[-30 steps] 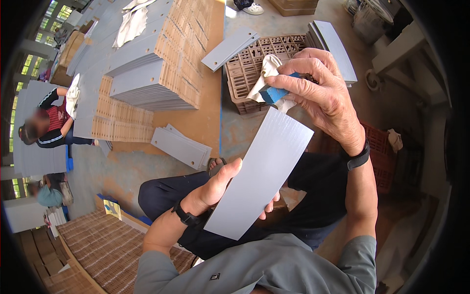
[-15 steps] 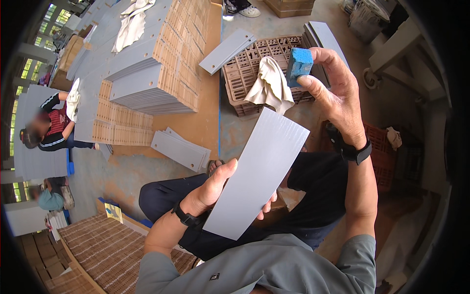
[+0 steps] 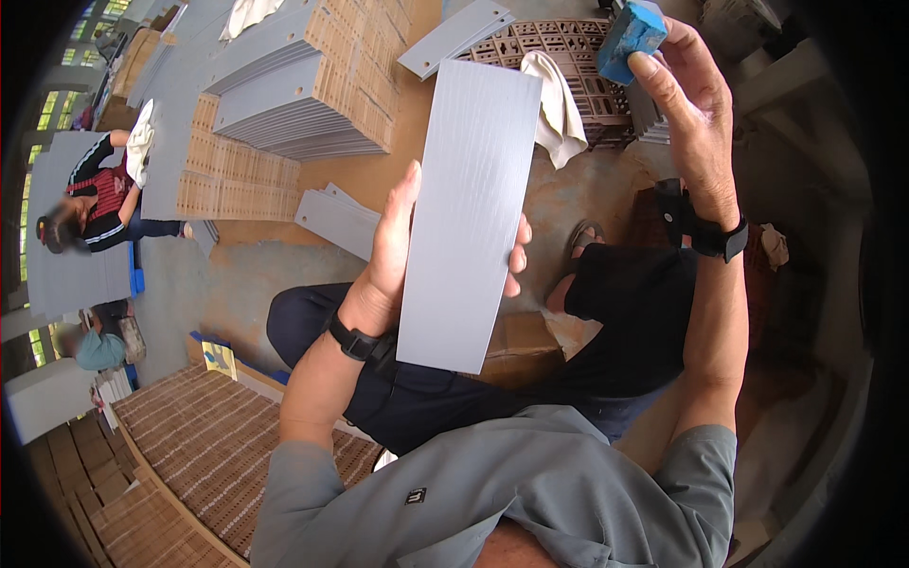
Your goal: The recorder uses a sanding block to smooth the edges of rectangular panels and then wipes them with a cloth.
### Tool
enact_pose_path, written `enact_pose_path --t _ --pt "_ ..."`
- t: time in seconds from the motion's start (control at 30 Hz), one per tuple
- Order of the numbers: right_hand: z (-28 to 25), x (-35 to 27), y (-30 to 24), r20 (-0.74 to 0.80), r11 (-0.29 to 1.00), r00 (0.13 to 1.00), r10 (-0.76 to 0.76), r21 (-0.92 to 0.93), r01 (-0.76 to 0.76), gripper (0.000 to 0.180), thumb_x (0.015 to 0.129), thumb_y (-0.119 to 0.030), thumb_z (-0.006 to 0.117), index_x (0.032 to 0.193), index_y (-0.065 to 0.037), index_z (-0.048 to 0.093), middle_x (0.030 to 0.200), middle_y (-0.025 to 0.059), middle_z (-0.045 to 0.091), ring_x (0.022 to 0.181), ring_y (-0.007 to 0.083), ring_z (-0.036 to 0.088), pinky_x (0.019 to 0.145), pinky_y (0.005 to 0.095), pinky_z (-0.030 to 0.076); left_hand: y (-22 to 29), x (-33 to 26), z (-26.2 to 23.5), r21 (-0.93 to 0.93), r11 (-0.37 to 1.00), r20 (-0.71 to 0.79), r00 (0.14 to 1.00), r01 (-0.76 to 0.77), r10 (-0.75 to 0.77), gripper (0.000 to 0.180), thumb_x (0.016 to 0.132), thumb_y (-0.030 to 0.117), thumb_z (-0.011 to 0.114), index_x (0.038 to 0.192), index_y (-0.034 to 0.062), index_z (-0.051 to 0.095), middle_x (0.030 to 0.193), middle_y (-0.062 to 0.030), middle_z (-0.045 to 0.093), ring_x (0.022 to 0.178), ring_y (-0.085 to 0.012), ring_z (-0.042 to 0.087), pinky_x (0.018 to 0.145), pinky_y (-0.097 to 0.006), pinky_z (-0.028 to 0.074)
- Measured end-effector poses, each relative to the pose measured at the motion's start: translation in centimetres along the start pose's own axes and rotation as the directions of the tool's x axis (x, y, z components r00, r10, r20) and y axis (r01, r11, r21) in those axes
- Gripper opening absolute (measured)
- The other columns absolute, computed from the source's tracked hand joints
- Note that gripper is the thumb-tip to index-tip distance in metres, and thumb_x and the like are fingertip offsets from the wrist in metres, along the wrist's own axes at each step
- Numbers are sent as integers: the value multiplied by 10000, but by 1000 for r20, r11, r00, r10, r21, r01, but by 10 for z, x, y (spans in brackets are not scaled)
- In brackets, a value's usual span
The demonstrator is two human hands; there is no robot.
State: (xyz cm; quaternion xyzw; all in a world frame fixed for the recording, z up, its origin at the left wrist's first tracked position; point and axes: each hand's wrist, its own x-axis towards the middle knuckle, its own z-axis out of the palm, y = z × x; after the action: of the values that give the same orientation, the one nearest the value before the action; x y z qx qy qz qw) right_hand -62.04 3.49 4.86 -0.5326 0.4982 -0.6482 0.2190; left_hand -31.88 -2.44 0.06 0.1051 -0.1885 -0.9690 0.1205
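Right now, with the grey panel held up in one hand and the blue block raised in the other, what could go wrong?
The left hand alone grips the long grey panel by its edges, unsupported below; it could slip or tilt. The right hand pinches the blue block at the fingertips, so it might drop onto the white cloth and the crate.

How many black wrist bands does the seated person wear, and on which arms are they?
2. One wrist band is on the left wrist, below the left hand holding the grey panel. The other is on the right wrist, below the right hand holding a blue block.
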Motion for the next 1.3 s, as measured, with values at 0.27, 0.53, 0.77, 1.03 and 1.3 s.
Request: enact_pose_path --t 0.27,0.53,0.77,1.03,1.3 --pt "12 -12 1 6 997 998 64 50 -64 318 990 -138 738 1285 -47 659 1164 -1 690 1110 101 626 1013 289 492 50 6 -5 123 929 -72 930 -350 360 848 1029 693 284 1425 -25 500 1242 -247 594 1007 -338 646 792 -488 615" --pt "37 -41 -13 74 986 997 37 161 -49 454 964 -168 746 1352 -21 562 1297 114 642 1177 191 622 1055 378 488 78 -12 10 270 772 -35 795 -576 605 814 1021 686 256 1292 -13 573 1105 -184 644 962 -310 648 793 -434 583" --pt "102 -96 -28 -58 983 989 -132 119 139 477 840 -23 804 1210 -61 506 1180 132 589 1087 207 592 985 371 506 89 -19 27 229 663 -50 672 -713 739 832 993 718 257 1213 -28 550 1084 -180 610 961 -304 607 825 -435 536" --pt "122 -99 -16 -59 961 959 -277 -11 277 511 805 -41 835 1167 -82 477 1115 129 577 1021 228 590 921 377 522 83 -21 41 212 559 -130 544 -802 829 811 995 693 255 1257 -26 524 1097 -192 605 978 -313 598 847 -482 530" --pt "127 -92 -11 -6 968 969 -249 -22 249 535 793 -18 843 1184 -87 485 1121 128 593 1027 226 592 937 391 512 81 -22 35 160 514 -104 504 -843 858 782 1006 675 244 1298 1 512 1164 -210 583 1024 -319 597 885 -516 528"
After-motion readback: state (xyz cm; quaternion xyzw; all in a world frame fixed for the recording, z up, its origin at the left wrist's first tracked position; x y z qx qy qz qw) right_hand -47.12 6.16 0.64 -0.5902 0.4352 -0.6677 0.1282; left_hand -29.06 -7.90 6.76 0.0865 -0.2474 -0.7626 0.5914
